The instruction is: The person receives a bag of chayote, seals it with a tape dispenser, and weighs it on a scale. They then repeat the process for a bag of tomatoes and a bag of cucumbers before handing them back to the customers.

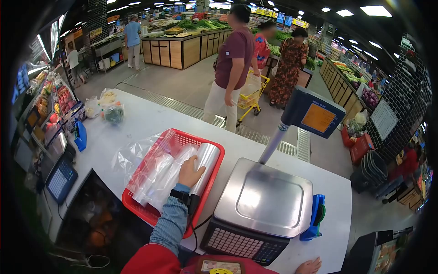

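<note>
Counter edge (348, 214) near right hand (309, 266); basket rim (221, 157) around left hand (190, 172).

Indoor scene, brightly lit by ceiling panels above you. Glare: a white reflection lies on the steel pan of your scale (262, 198), and highlights streak the clear plastic bags (164, 171). The scale's display (318, 117) glows orange. Your wide lens bends straight edges and darkens the corners to black. The counter (150, 112) appears sharp; distant aisles are softer, their small details unresolved.
</note>
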